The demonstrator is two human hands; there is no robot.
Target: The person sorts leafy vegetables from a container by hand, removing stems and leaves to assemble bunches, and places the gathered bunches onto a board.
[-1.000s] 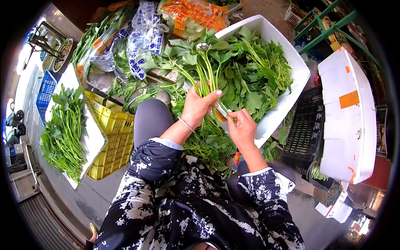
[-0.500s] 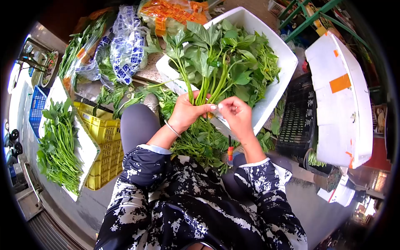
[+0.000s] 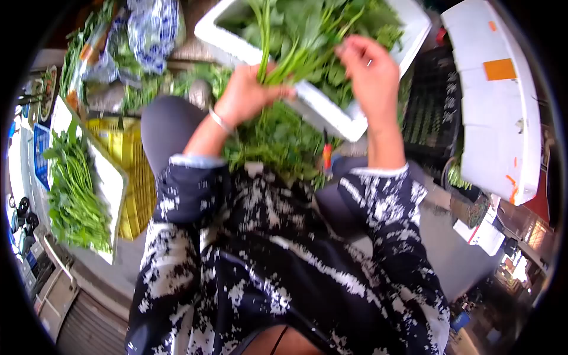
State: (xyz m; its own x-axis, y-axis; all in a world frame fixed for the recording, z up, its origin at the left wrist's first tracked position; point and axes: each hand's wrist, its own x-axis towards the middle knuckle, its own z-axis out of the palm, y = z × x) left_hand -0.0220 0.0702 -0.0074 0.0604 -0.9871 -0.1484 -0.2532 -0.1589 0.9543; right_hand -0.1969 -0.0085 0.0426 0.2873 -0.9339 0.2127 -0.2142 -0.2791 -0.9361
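Note:
My left hand [image 3: 248, 93] is wrapped round a bunch of leafy green stems [image 3: 290, 64], at the near edge of a white foam box [image 3: 331, 113]. To the right, over the greens in that box, my right hand [image 3: 373, 66] is raised with its fingertips pinched together at the leaves; what they hold, if anything, is blurred. More loose greens [image 3: 275, 139] lie below the box, between my knees. A tool with a red and orange handle [image 3: 327, 155] stands beside them.
Bundled stems [image 3: 74, 192] lie on a white foam lid [image 3: 109, 207] over a yellow crate [image 3: 133, 177] at the left. Plastic-wrapped vegetables [image 3: 151, 35] are at the upper left. A black crate [image 3: 429, 106] and a white foam box [image 3: 500, 100] stand at the right.
The view has tilted, so the hands and box appear higher. My right hand has moved away from the lower stems, up and to the right. My left hand still holds the bunch.

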